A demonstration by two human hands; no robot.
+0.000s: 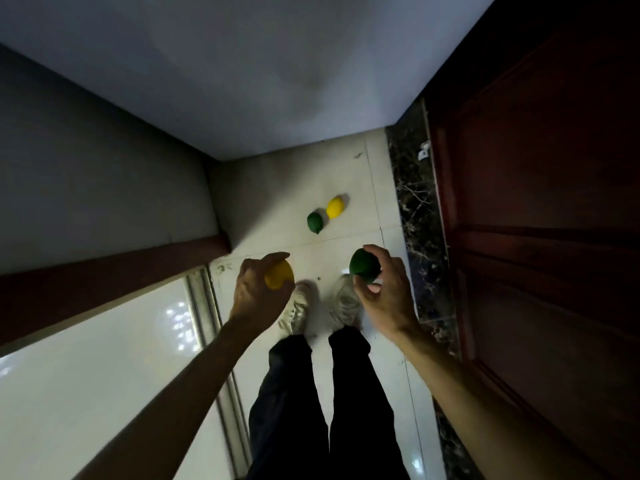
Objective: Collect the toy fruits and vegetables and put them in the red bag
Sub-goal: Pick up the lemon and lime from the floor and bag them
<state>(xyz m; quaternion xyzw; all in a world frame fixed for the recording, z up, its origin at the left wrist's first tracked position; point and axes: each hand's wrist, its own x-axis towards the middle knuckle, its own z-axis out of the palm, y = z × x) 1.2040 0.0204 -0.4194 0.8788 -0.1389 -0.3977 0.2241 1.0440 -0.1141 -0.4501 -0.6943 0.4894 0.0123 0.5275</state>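
Yellow lemon (278, 279) fills the left hand (254, 292) grip, green lime (363, 265) the right hand (388, 294), while two more fruits (325, 214) lie touching on the floor (277, 188) just beyond, nearer the right.

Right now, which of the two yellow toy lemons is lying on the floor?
The far yellow lemon, beside the green lime on the tiles; the other lemon is in the left hand.

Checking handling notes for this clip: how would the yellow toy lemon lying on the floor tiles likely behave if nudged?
The yellow toy lemon is rounded and the tiled floor looks glossy, so it would probably roll or skid. It almost touches the green toy lime, so a nudge may shift both.
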